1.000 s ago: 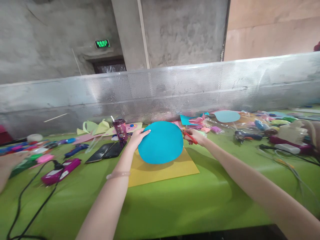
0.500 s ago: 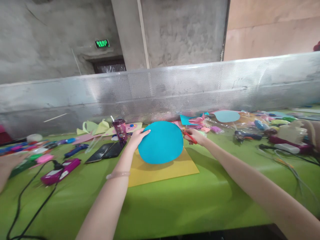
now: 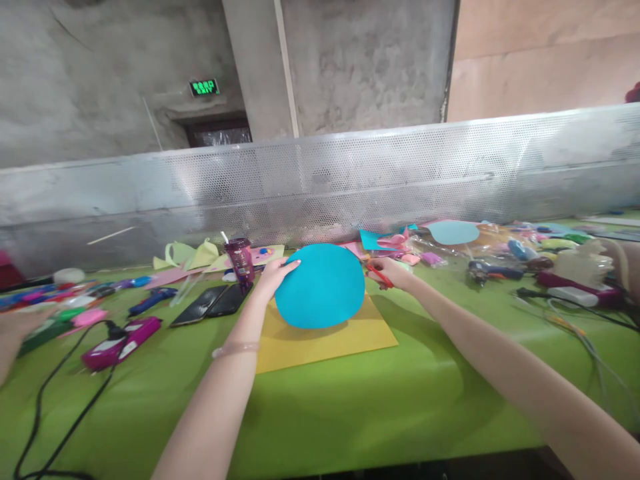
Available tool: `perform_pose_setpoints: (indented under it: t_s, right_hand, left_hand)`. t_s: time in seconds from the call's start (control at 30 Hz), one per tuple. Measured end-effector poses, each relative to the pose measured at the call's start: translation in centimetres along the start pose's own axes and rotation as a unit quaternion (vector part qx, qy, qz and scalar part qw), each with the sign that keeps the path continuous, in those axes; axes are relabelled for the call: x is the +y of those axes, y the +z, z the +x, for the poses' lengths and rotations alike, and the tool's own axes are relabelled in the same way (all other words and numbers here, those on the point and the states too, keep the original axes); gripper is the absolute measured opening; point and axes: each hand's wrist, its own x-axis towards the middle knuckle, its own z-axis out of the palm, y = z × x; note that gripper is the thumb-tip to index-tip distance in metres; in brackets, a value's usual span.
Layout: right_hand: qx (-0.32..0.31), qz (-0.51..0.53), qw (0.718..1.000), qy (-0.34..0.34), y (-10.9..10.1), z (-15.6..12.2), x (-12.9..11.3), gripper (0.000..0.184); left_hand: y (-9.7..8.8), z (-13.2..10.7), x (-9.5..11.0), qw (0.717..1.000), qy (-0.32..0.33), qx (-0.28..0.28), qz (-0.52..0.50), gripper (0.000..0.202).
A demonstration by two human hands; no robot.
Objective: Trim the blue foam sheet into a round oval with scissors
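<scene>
My left hand (image 3: 274,277) grips the left edge of a rounded blue paper sheet (image 3: 320,287), thumb on its face and the other fingers behind it. The sheet is held up, tilted towards me, over a yellow paper sheet (image 3: 345,343) lying on the table. At the blue sheet's right edge, my right hand (image 3: 393,275) is closed round red-handled scissors (image 3: 381,275). The blades are mostly out of sight, and whether they touch the paper I cannot tell.
A purple cup with a straw (image 3: 241,261) stands behind a dark phone-like case (image 3: 213,303). Left lie a magenta power strip (image 3: 121,343) and a blue glue gun (image 3: 153,300); another glue gun (image 3: 495,271) is at right. Part of another person's hand (image 3: 25,327) shows at far left.
The blue sheet has shifted very slightly left, so a small gap shows between its right edge and the scissors. Both hands stay almost where they were.
</scene>
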Motion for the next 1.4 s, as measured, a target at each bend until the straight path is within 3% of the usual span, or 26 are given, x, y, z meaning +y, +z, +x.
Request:
perform_pose_setpoints:
  t_s: [0.3,0.6,1.4]
  right_hand:
    - [-0.015,0.05,0.998,0.017,-0.19,0.0,-0.21,0.01]
    - [-0.025,0.049,0.998,0.007,0.1,-0.26,-0.53,0.017]
    - [-0.025,0.054,0.998,-0.007,0.06,-0.13,-0.13,0.014]
  left_hand:
    - [0.28,-0.27,0.44,0.999,-0.023,-0.03,-0.016,0.047]
    - [0.39,-0.42,0.65,0.998,-0.033,-0.05,-0.02,0.052]
    - [0.18,-0.2,0.2,0.999,-0.014,-0.023,-0.016,0.045]
